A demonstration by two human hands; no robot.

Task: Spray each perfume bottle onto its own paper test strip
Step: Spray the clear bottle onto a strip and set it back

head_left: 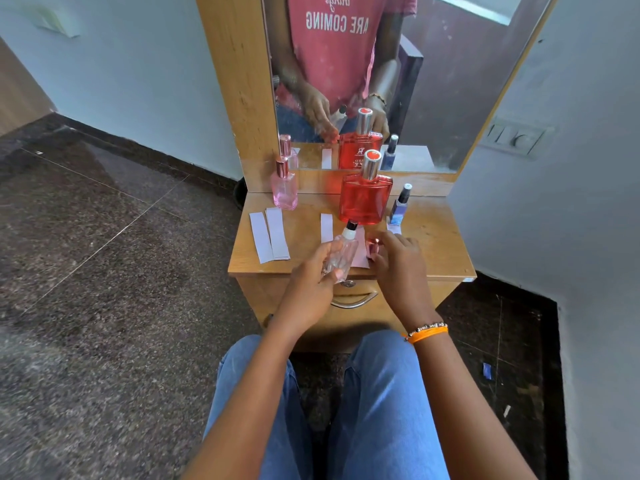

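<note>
Hands over front edge of wooden dresser top (429, 237). Left hand (311, 282) grips clear bottle (341, 254), tilted, nozzle twd red bottle (365, 199). Right hand (394, 258) pinches pink cap (372, 245) just R of it. Paper strip (326, 227) lies left of red bottle.

In the mirror (381, 81) ahead of you, the pink T-shirt (332, 46) shows white print, reversed by the reflection: "ARE COMING" reads clearly, with a cursive word above it that looks like "things". The reflection of the red perfume bottle (365, 200) carries a small white emblem and lettering, too small and cut off to read.
</note>
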